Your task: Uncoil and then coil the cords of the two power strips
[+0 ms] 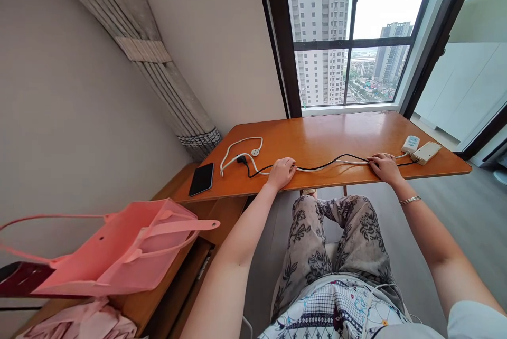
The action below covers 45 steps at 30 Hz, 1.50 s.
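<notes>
While left fingers (289,161) grip cables (312,170), right fingers' (380,157) hold unclear, a pink bag (130,241) gapes.

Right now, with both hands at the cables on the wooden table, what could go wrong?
The black cable and white cable run close together under the left hand and right hand, so they could tangle. A hard pull leftward might drag the cream box and white adapter along the table. The dark-screened device lies near the front edge; a sweeping cable could nudge it off.
</notes>
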Available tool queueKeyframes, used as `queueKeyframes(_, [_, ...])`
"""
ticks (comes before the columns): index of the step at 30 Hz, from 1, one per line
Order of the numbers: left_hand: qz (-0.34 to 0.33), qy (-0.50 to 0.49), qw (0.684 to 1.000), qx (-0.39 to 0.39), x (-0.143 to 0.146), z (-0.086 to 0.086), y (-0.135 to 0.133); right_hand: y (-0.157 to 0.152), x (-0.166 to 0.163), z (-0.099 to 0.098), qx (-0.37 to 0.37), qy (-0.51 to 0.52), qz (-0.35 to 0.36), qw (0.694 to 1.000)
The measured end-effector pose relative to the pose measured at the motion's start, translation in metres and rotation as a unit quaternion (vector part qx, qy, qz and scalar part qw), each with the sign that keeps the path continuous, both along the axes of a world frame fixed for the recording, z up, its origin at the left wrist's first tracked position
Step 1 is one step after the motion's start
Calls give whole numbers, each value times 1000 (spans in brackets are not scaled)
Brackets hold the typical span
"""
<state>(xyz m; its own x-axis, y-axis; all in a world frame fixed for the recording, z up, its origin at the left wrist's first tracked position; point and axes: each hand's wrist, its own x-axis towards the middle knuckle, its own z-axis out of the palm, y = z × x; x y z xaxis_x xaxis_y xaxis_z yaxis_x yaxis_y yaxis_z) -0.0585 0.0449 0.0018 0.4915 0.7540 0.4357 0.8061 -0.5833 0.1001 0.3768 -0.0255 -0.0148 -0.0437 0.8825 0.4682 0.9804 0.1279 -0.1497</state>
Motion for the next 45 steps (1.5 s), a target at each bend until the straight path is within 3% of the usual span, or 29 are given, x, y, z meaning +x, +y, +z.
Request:
queueKeyframes(7, [43,-68,997,12,-3,-4,-2,-2,-2,3,-19,15,-11,1000])
queueKeyframes(13, [86,-70,993,-49,-5,-6,2,-3,-3,8,-41,39,-18,998])
queueKeyframes(19, [104,-78,990,-60,-5,-6,3,-2,-3,8,-49,45,-27,997])
queueKeyframes(45, [108,-86,989,-52,-7,-12,6,-3,-4,8,-52,55,-33,997])
